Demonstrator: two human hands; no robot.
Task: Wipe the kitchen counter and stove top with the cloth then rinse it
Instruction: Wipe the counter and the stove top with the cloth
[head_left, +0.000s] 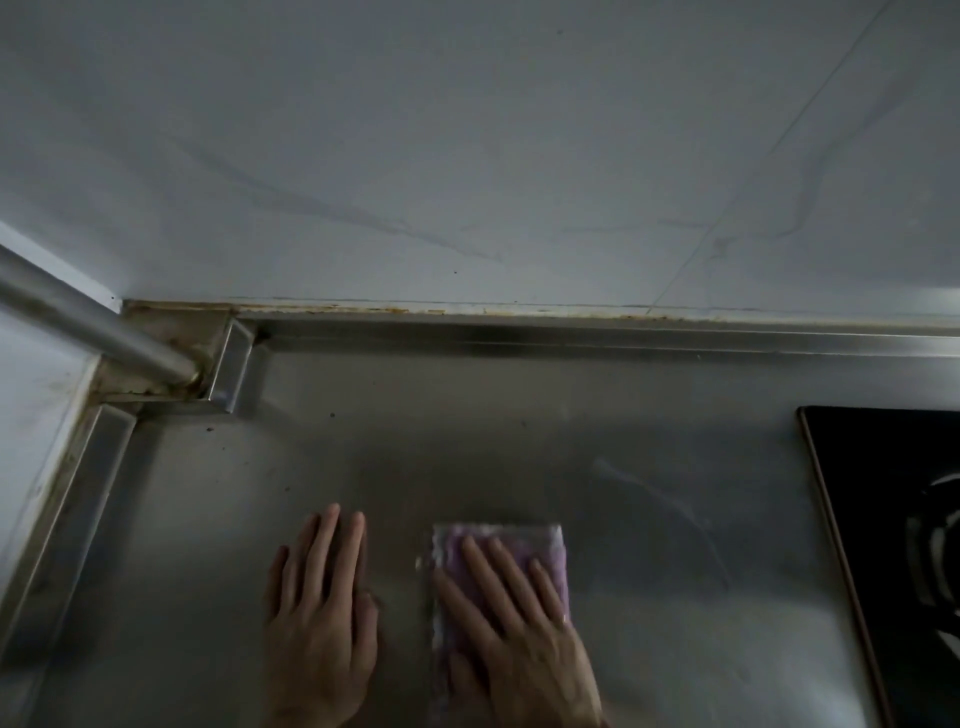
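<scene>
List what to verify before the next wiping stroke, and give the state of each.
1. Hold on the cloth: ok; the right hand presses flat on it.
2. The cloth lies flat on the counter: ok.
3. The left hand is out of the way: ok; it rests flat on the counter, left of the cloth and not touching it.
4. Back left corner clean: not ok; dark specks lie near the pipe.
5. The stove top is cool enough to wipe: cannot tell.
</scene>
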